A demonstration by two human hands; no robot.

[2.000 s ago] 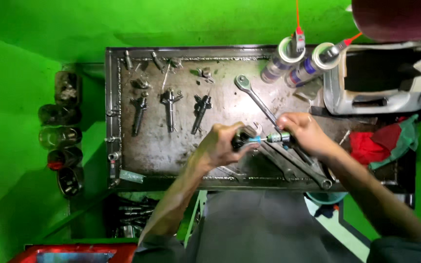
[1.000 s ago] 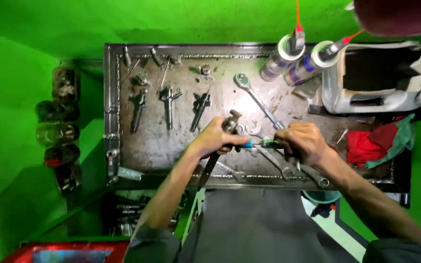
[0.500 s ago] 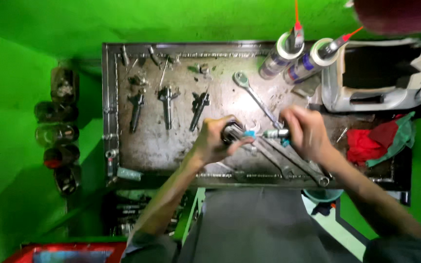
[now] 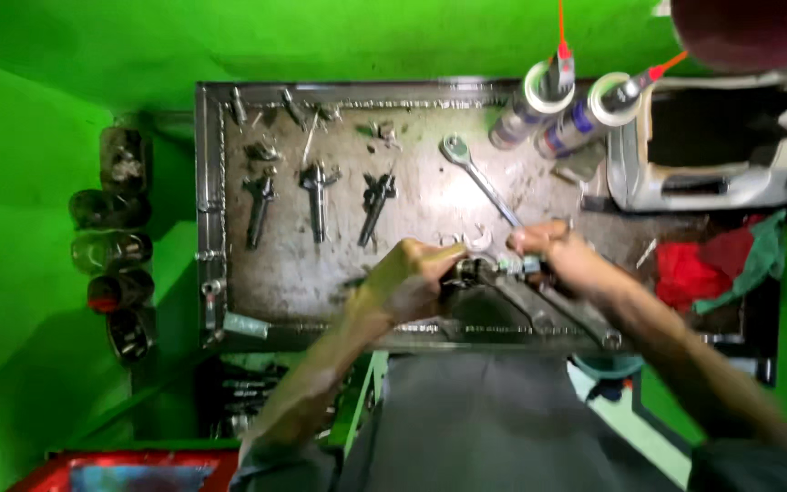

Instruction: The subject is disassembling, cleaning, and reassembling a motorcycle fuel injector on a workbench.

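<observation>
My left hand (image 4: 407, 278) and right hand (image 4: 562, 255) are both clamped on one injector (image 4: 489, 269), held low over the metal counter (image 4: 430, 196). Farther off lie three more injectors (image 4: 318, 196), one long wrench (image 4: 477, 178) and two spray cans (image 4: 530, 105).

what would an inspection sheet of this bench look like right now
surface: metal tray, stained and grimy
job's things: small metal part held between both hands over the tray
clutter: three similar parts laid in a row, a long wrench, two sealant tubes, grey plastic container, red rag
grippers: left hand and right hand both closed on the part
cables: nothing seen
surroundings: green walls, dark jars at left
</observation>
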